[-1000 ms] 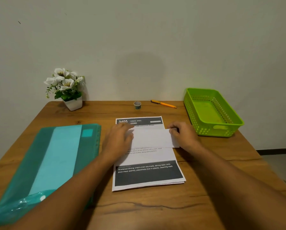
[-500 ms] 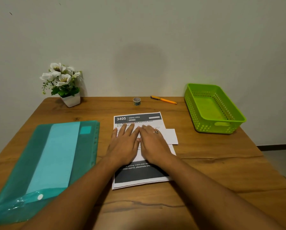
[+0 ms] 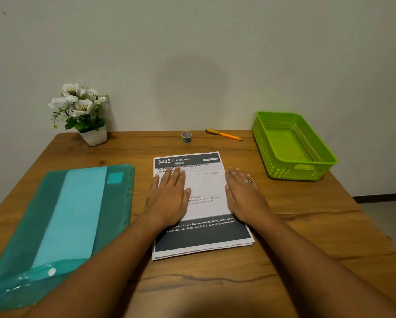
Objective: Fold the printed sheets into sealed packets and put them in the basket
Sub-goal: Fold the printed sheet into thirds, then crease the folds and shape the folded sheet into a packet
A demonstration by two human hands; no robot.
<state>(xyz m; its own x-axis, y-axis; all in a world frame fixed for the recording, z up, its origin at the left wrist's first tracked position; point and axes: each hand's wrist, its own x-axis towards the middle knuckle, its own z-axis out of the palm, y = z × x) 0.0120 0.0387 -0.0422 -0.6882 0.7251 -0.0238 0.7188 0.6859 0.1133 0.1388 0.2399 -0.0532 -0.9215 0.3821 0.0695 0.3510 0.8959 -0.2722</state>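
- Head view: a folded sheet (image 3: 203,184) lies across the stack of printed sheets (image 3: 203,235), in the middle of the surface (image 3: 284,237) and just short of the stack's dark header.
- Half a second ago both hands were pressed side by side on the middle of the fold. They have now been swept apart along it.
- The left hand (image 3: 169,196) is laid flat, fingers straight and together, on the left end of the fold. The right hand (image 3: 245,196) is laid flat on the right end, at the stack's edge. Nothing is gripped by either.
- The end of the fold that was seen sticking out past the stack's right edge is now covered by the right hand.
- The outward sweep is judged to be a crease being flattened, so this fold is likely almost set. No seal can be seen on it yet.
- The tape roll (image 3: 186,137) stands untouched beyond the stack, and an orange pen (image 3: 224,134) lies just to its right.
- The green basket (image 3: 284,173) stands at the far right, well apart from the hands. No packet is seen in it, so the task is judged to be at an early stage.
- A teal folder (image 3: 61,216) lies to the left of the stack.
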